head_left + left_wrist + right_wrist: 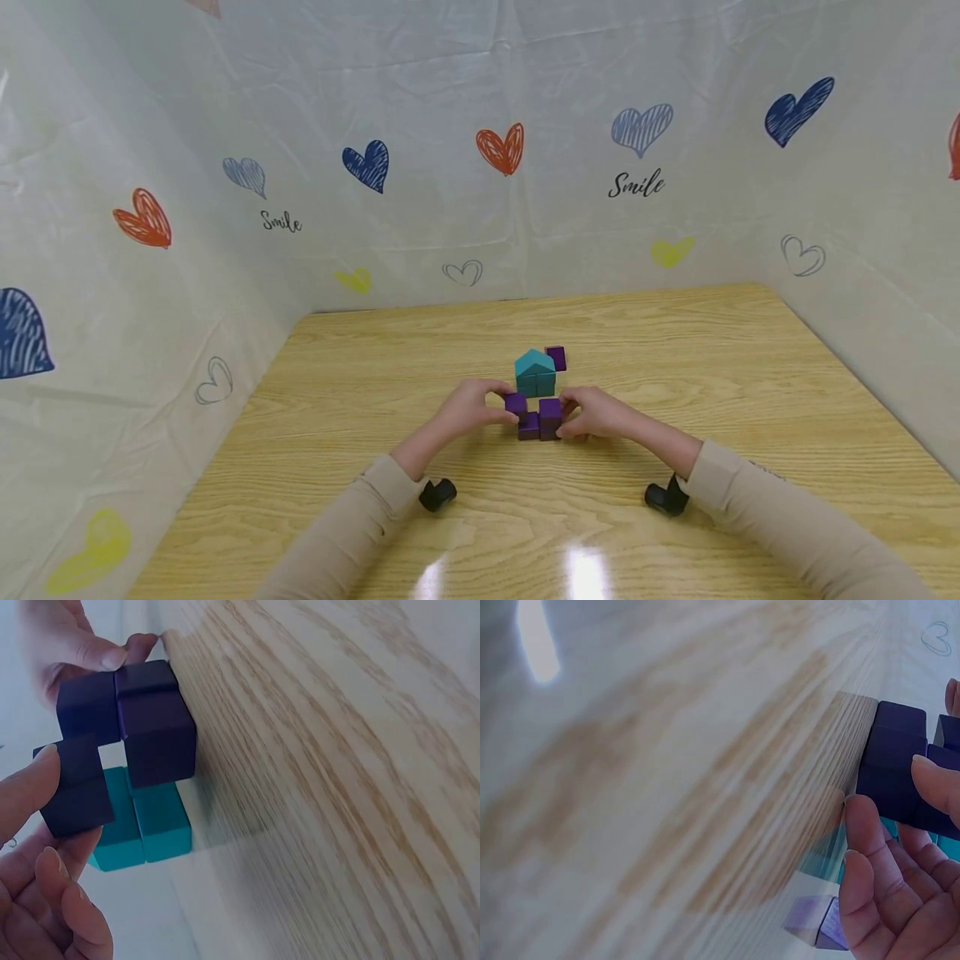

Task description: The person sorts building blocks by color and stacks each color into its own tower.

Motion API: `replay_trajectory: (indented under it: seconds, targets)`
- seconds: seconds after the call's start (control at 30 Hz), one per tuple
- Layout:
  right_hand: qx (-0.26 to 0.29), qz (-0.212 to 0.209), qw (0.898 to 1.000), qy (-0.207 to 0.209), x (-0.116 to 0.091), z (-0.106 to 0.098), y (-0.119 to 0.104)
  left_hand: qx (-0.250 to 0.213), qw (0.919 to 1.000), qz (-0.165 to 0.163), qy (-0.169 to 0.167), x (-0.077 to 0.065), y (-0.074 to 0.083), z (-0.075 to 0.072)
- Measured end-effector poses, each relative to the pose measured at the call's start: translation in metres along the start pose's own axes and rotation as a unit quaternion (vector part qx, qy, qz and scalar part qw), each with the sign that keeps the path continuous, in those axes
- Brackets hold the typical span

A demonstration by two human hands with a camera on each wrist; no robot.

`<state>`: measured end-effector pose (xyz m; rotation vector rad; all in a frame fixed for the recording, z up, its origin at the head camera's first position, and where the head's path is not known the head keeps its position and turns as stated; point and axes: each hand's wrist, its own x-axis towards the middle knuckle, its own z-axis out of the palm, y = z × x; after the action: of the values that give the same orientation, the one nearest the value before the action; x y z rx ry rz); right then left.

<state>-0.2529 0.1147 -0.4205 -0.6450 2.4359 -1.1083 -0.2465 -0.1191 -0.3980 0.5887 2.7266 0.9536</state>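
My left hand (pixel 474 407) pinches a purple block (pixel 75 785) between thumb and fingers, above the table's surface. It is held beside a low purple block (pixel 528 427). To the right of that stands a taller purple stack (pixel 550 419), and my right hand (pixel 594 413) grips it, thumb on the near side and fingers curled at its far side. Just behind the purple pieces sit several teal blocks (pixel 535 383), with a pointed piece (pixel 534 360) on top like a roof. In the right wrist view the thumb (pixel 937 782) lies against the dark purple blocks.
A loose purple block (pixel 556 357) lies on the wooden table (pixel 375 358) behind the teal pieces at right. A white sheet (pixel 420 217) printed with hearts hangs behind and at both sides. Black wrist devices (pixel 438 495) show at both cuffs.
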Motion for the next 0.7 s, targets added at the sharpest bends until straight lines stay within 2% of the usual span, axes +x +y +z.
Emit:
replay_trajectory:
  seconds: [0.27, 0.7]
  targets:
    - [0.008, 0.000, 1.000, -0.003, -0.001, 0.000, -0.002, 0.001, 0.9999, -0.002, -0.012, 0.004, 0.005, 0.008]
    - [0.004, 0.004, 1.000, -0.005, 0.000, 0.000, 0.000, 0.039, 0.9991, -0.012, -0.012, 0.008, 0.012, 0.016]
